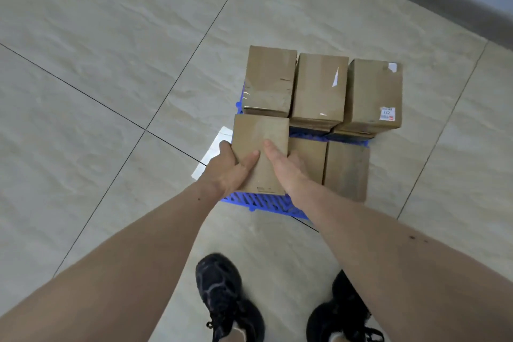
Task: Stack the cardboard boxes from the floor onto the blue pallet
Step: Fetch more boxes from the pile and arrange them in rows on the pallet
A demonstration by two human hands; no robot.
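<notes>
Both hands on one cardboard box [259, 144] at frame centre, over near-left corner of blue pallet [255, 200]. Left hand [231, 168] grips box's left edge — thumb curled onto top face, fingers wrapped down left side. Right hand [281, 164] lies on top face and right edge, fingers fairly straight; lower fingers hidden behind box. Three stacked boxes [320, 86] fill pallet's far row; two lower boxes [345, 169] sit just right of held box.
</notes>
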